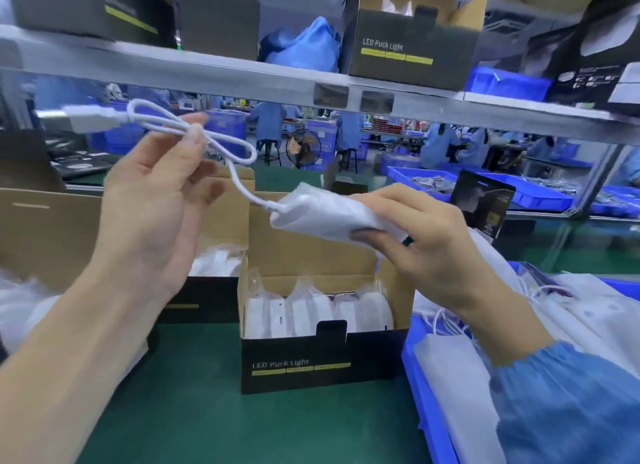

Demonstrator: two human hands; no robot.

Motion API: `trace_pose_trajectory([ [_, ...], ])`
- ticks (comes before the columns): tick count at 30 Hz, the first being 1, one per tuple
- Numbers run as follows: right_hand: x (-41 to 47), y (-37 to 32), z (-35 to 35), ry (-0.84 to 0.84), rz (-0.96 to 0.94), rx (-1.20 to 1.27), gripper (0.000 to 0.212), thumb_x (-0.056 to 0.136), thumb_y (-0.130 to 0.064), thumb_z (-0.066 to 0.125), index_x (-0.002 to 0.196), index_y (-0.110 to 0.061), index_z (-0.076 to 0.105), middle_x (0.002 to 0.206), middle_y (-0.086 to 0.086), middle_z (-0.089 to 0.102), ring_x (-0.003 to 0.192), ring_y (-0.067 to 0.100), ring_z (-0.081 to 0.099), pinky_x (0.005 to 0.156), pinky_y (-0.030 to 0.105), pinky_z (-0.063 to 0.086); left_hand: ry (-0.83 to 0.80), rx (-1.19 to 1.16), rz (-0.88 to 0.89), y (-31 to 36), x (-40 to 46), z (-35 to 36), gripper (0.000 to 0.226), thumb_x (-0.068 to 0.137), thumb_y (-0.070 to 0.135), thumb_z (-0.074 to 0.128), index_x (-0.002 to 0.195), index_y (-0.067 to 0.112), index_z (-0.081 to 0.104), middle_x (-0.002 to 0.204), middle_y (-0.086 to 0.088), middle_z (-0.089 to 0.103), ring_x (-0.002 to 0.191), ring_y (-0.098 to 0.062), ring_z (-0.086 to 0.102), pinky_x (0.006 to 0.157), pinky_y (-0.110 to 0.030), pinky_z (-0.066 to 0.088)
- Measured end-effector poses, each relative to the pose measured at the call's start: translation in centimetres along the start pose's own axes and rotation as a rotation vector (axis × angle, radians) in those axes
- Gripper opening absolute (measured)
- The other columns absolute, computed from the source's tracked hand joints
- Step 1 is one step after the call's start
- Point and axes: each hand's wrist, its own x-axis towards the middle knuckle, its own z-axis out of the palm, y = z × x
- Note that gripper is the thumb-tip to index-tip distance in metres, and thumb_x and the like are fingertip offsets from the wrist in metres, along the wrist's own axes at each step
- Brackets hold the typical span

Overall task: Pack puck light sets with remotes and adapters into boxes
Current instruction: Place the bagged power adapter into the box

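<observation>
Left hand (156,200): raised, palm up; grip pinches looped white cable (194,141) btw thumb & fingertips, USB plug end (86,117) sticking out left.
Right hand (426,241): grip curled round white foam-wrapped adapter (322,210), held above the open box.
Cable: runs from loop down into the wrapped adapter.
Open box (311,363): on green tabletop (207,411), marked "LED Puck Light", wrapped white pieces (311,314) packed inside.
Blue bin (426,404): right of box, holds white pouches.
Shelf (242,79): above, more boxes.
</observation>
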Motion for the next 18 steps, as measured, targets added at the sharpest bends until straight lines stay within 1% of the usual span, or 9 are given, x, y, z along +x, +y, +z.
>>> trace_pose_trajectory([
  [2, 0.1, -0.4, -0.1, -0.003, -0.003, 0.066, 0.028, 0.088, -0.019, 0.069, 0.115, -0.012, 0.07, 0.103, 0.0, 0.067, 0.089, 0.016, 0.061, 0.078, 0.024, 0.046, 0.002, 0.021, 0.048, -0.1, 0.1, -0.1, 0.018, 0.103, 0.015, 0.048, 0.104, 0.02, 0.066, 0.084, 0.004, 0.067, 0.083, -0.014, 0.063, 0.078, -0.029, 0.055],
  [4, 0.1, -0.3, 0.1, -0.15, 0.05, 0.177, 0.024, 0.088, -0.019, 0.07, 0.112, -0.014, 0.071, 0.098, 0.003, 0.068, 0.087, 0.015, 0.061, 0.079, 0.024, 0.047, -0.026, 0.13, 0.128, -0.5, -0.2, 0.1, 0.018, 0.104, 0.013, 0.047, 0.108, 0.019, 0.064, 0.084, 0.003, 0.072, 0.084, -0.017, 0.07, 0.079, -0.03, 0.057],
  [6, -0.5, 0.1, 0.8, -0.367, 0.097, 0.163, 0.021, 0.09, -0.019, 0.069, 0.108, -0.01, 0.072, 0.092, 0.009, 0.066, 0.085, 0.023, 0.061, 0.079, 0.035, 0.049, -0.087, 0.434, 0.291, -1.5, -1.1, 0.3, 0.018, 0.1, 0.012, 0.053, 0.104, 0.021, 0.068, 0.083, 0.004, 0.074, 0.08, -0.019, 0.072, 0.076, -0.031, 0.058],
  [8, -1.5, 0.5, 1.4, -0.528, 0.126, 0.139, 0.023, 0.091, -0.024, 0.067, 0.109, -0.009, 0.072, 0.092, 0.01, 0.064, 0.086, 0.026, 0.059, 0.079, 0.042, 0.048, -0.265, 0.796, 0.478, -2.9, -2.4, 0.5, 0.014, 0.095, 0.01, 0.058, 0.096, 0.015, 0.071, 0.084, -0.001, 0.07, 0.076, -0.023, 0.067, 0.073, -0.037, 0.055],
  [10, -1.9, 0.8, 1.4, -0.641, 0.199, 0.115, 0.026, 0.091, -0.031, 0.066, 0.109, -0.014, 0.071, 0.092, 0.003, 0.062, 0.087, 0.024, 0.057, 0.081, 0.042, 0.048, -0.463, 1.074, 0.602, -4.2, -3.7, 0.7, 0.016, 0.092, 0.003, 0.064, 0.104, 0.007, 0.073, 0.086, 0.001, 0.066, 0.072, -0.019, 0.06, 0.068, -0.03, 0.05],
  [11, -1.9, 0.9, 1.3, -0.673, 0.253, 0.105, 0.027, 0.09, -0.034, 0.067, 0.105, -0.011, 0.07, 0.088, 0.001, 0.06, 0.085, 0.024, 0.055, 0.08, 0.043, 0.048, -0.534, 1.159, 0.61, -4.8, -4.2, 0.8, 0.021, 0.09, 0.001, 0.068, 0.109, 0.006, 0.074, 0.086, 0.002, 0.067, 0.071, -0.019, 0.06, 0.067, -0.029, 0.049],
  [12, -1.9, 1.0, 1.2, -0.692, 0.3, 0.096, 0.032, 0.088, -0.037, 0.069, 0.097, -0.007, 0.066, 0.084, 0.001, 0.058, 0.083, 0.026, 0.053, 0.078, 0.044, 0.048, -0.57, 1.211, 0.602, -5.2, -4.6, 0.9, 0.022, 0.088, 0.0, 0.071, 0.109, 0.007, 0.074, 0.084, 0.001, 0.068, 0.069, -0.021, 0.061, 0.064, -0.033, 0.051],
  [14, -1.9, 1.0, 1.0, -0.715, 0.32, 0.098, 0.041, 0.086, -0.041, 0.07, 0.084, -0.002, 0.058, 0.079, 0.006, 0.057, 0.077, 0.03, 0.051, 0.073, 0.046, 0.047, -0.555, 1.255, 0.603, -5.2, -5.0, 0.9, 0.015, 0.084, 0.002, 0.076, 0.097, 0.009, 0.075, 0.078, 0.0, 0.07, 0.063, -0.024, 0.062, 0.056, -0.042, 0.053],
  [18, -2.1, 0.1, 1.0, -0.719, 0.297, 0.1, 0.041, 0.083, -0.047, 0.071, 0.076, -0.01, 0.055, 0.07, 0.002, 0.052, 0.072, 0.026, 0.048, 0.07, 0.047, 0.046, -0.492, 1.308, 0.576, -4.5, -5.3, 0.5, 0.011, 0.082, 0.005, 0.079, 0.089, 0.013, 0.077, 0.072, 0.002, 0.069, 0.061, -0.027, 0.062, 0.052, -0.043, 0.052],
])
